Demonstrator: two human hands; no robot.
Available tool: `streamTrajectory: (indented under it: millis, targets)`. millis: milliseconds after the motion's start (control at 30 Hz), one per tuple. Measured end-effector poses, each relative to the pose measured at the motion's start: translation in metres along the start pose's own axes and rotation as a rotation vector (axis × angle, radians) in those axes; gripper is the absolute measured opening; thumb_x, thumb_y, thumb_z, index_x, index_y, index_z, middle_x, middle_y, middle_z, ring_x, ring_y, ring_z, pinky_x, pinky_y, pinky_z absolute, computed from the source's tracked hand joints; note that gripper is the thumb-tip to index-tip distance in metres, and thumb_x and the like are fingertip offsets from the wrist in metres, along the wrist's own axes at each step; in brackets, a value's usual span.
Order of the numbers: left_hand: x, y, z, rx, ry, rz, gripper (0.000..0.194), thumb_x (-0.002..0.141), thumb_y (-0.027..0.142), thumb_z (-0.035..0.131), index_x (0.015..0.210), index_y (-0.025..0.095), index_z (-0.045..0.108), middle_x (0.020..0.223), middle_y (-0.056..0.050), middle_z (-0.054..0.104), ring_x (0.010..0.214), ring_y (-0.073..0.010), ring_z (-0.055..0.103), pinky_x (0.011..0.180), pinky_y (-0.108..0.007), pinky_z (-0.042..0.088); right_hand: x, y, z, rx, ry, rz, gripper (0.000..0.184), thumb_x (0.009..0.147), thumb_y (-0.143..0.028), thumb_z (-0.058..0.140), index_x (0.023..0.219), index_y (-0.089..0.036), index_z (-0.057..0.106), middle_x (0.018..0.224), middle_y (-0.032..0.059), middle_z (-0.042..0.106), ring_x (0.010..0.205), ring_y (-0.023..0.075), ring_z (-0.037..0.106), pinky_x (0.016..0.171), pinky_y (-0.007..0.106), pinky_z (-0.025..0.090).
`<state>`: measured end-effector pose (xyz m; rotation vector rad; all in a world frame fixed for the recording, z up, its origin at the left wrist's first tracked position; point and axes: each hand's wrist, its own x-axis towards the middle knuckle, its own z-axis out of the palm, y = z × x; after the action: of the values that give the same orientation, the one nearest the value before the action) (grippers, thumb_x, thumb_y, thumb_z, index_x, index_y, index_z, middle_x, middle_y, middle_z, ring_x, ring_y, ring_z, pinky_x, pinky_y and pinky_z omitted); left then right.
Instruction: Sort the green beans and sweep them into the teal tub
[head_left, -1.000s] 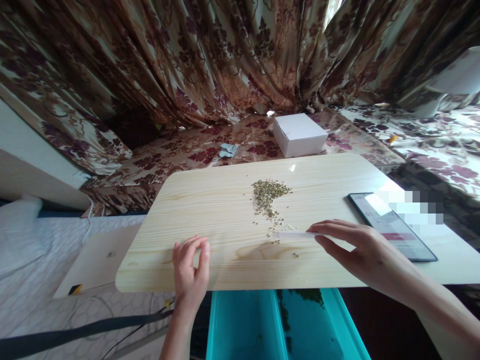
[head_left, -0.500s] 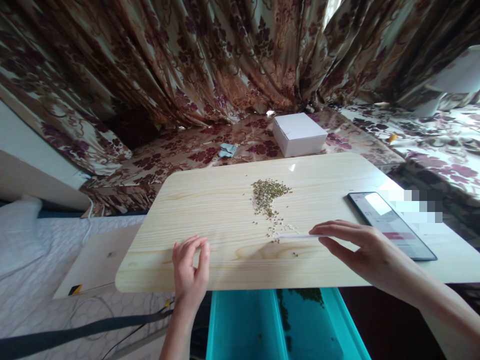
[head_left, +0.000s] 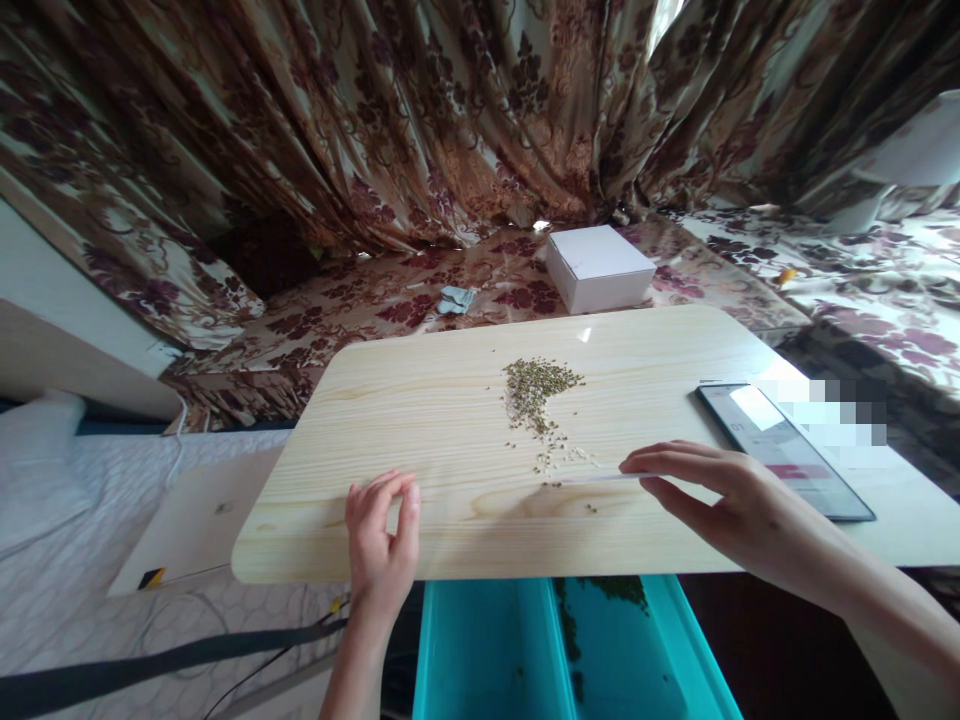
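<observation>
And here's the right hand (head_left: 697, 485), thumb and fingers closed in a pinch on one end of a thin white strip (head_left: 604, 479). Holding it by the end seems to leave its length free — it points leftward, tip right by the stray beans at the near foot of the green bean heap (head_left: 536, 385). Whether that tip touches one, I can't tell. So the heap itself lies beyond the strip, ahead and leftward of the right hand, and a scatter of pale grains (head_left: 576, 455) sits between heap and strip.

Nearer than the heap and off to its left, the left hand (head_left: 381, 520) — loosely curled, nothing visible in it — rests at the edge of the counter (head_left: 322, 450), perhaps just for steadiness. Well right of the heap lies a screen (head_left: 787, 450), probably set there to leave the middle free.
</observation>
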<state>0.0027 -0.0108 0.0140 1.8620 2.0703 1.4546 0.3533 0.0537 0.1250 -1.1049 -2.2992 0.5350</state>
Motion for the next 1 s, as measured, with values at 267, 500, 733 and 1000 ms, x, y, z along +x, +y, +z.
streamTrajectory:
  millis: [267,500,733,1000]
  targets:
    - [0.000,-0.002,0.002,0.000,-0.003,-0.012,0.020,0.096,0.039,0.053,0.095,0.025,0.068,0.102,-0.006,0.074,0.107,-0.0239,0.064,0.115,-0.049,0.030,0.010,-0.005,0.004,0.012,-0.023,-0.017,0.025,0.096,-0.022,0.053,0.100,-0.023,0.077,0.101,0.0064,0.080,0.089,0.0196,0.077,0.078,0.028,0.062]
    - [0.000,0.000,0.001,-0.002,-0.001,-0.016,0.020,0.097,0.039,0.052,0.095,0.025,0.067,0.102,-0.006,0.073,0.107,-0.0235,0.065,0.112,-0.047,0.035,0.019,-0.007,0.009,0.034,-0.039,-0.016,0.026,0.095,-0.023,0.052,0.099,-0.024,0.078,0.101,0.0065,0.081,0.088,0.0205,0.078,0.077,0.030,0.063]
    - [0.000,0.003,0.000,-0.004,0.001,-0.024,0.020,0.096,0.038,0.053,0.094,0.025,0.067,0.102,-0.007,0.073,0.107,-0.0247,0.064,0.111,-0.048,0.036,0.021,-0.006,0.009,0.043,-0.054,-0.013,0.027,0.094,-0.024,0.052,0.098,-0.024,0.079,0.099,0.0067,0.081,0.085,0.0207,0.078,0.073,0.030,0.063]
    - [0.001,0.002,0.000,-0.016,-0.006,-0.022,0.020,0.097,0.038,0.053,0.094,0.025,0.068,0.101,-0.007,0.073,0.107,-0.0244,0.064,0.108,-0.047,0.039,0.017,-0.005,0.001,0.012,-0.074,-0.024,0.026,0.090,-0.018,0.051,0.094,-0.023,0.077,0.095,0.0051,0.081,0.084,0.0193,0.077,0.074,0.029,0.062]
